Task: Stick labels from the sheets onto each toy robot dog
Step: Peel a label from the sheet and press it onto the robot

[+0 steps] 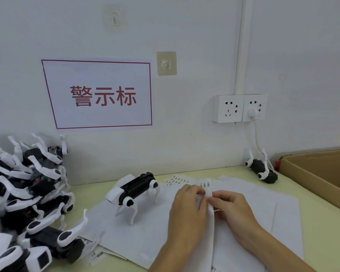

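Note:
A black and white toy robot dog (134, 191) stands upright on white sheets (137, 236) in the middle of the table. To its right, my left hand (186, 211) and my right hand (234, 211) both pinch a narrow white label strip (208, 228) that runs toward me. Small printed labels show at the strip's far end. A second label sheet (177, 180) lies flat just behind my hands. One robot dog (262, 169) lies upside down at the back right by the wall.
A heap of several robot dogs (26, 195) fills the table's left side. An open cardboard box (322, 173) stands at the right edge. On the wall are a red-framed sign (100, 95) and sockets (239, 107) with a white cable plugged in.

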